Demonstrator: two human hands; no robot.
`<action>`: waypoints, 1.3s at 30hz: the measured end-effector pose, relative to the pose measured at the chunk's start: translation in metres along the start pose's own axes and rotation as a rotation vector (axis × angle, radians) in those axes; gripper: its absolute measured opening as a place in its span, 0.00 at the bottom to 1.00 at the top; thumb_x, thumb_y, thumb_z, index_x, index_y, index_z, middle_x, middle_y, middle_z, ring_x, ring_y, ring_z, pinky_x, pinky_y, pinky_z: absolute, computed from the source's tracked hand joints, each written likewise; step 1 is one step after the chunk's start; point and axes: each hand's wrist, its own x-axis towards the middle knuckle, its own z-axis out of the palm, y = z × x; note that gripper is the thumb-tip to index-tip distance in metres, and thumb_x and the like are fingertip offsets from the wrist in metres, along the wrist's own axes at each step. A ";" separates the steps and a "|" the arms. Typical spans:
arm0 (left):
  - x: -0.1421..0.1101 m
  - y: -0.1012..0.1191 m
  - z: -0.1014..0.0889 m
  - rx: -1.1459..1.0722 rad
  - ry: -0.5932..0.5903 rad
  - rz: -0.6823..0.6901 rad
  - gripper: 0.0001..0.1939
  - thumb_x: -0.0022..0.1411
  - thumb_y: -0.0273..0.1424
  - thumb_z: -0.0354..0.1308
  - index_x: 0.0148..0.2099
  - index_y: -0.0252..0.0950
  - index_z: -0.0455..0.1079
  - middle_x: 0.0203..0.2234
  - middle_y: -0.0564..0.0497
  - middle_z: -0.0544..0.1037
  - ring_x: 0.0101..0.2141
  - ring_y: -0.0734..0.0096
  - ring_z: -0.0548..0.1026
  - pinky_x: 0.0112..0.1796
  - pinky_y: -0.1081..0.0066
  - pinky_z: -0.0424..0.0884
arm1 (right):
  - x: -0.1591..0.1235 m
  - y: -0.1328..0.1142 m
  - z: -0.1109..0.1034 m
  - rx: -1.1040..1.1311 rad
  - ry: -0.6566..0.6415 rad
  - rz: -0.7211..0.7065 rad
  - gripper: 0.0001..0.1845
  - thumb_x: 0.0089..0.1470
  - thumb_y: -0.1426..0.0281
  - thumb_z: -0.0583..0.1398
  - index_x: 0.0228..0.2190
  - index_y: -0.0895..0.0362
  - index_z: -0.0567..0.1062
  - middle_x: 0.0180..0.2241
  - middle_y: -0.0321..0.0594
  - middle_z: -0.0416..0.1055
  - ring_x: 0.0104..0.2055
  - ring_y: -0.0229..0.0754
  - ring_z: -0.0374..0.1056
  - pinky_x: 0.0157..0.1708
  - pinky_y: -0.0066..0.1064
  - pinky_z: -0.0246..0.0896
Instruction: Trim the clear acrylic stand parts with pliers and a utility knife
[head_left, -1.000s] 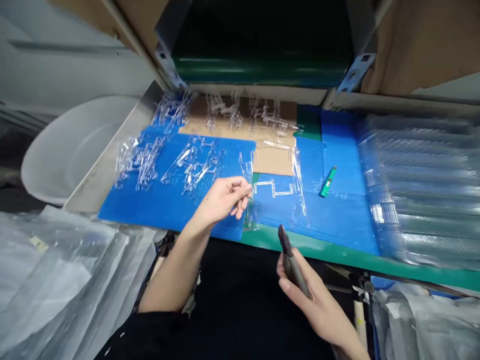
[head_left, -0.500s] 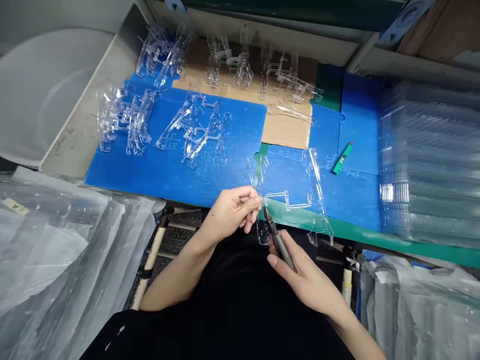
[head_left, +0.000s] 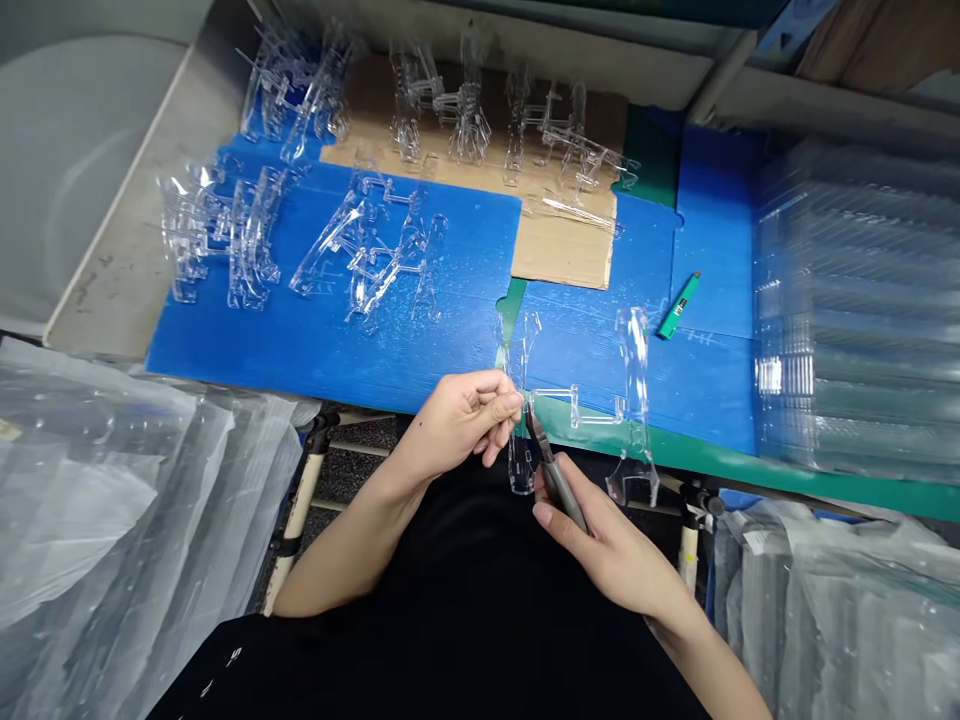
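Observation:
My left hand (head_left: pixel 480 415) pinches one side of a clear plastic molded part (head_left: pixel 637 380), two long pieces joined by a thin zigzag runner (head_left: pixel 576 405). In my right hand (head_left: pixel 592 540) are nippers (head_left: pixel 556 480) with grey handles, fingers wrapped round them. The nippers' jaws are at the runner's left end, beside my left fingertips; whether the blades touch the plastic I cannot make out. The part's far piece hangs out over the table's front edge, to the right of the nippers.
More clear molded parts lie on the blue sheet (head_left: pixel 465 260) and on cardboard (head_left: pixel 562 255) at the back. A green marker-like stick (head_left: pixel 679 306) lies right of centre. Stacked clear trays (head_left: pixel 862 320) stand at the right. Wrapped bundles (head_left: pixel 97 510) flank both sides below the table.
The camera view has shifted slightly. The right piece of the molded part has turned a little, and the nippers' jaws have moved slightly up towards the runner's end.

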 end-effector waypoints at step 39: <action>0.226 0.072 0.154 1.166 -0.728 0.217 0.21 0.47 0.17 0.73 0.19 0.39 0.64 0.14 0.59 0.63 0.17 0.76 0.50 0.25 0.66 0.46 | -0.031 0.133 -0.023 0.892 0.111 -0.242 0.20 0.70 0.50 0.63 0.42 0.52 0.66 0.30 0.27 0.49 0.29 0.35 0.44 0.30 0.30 0.45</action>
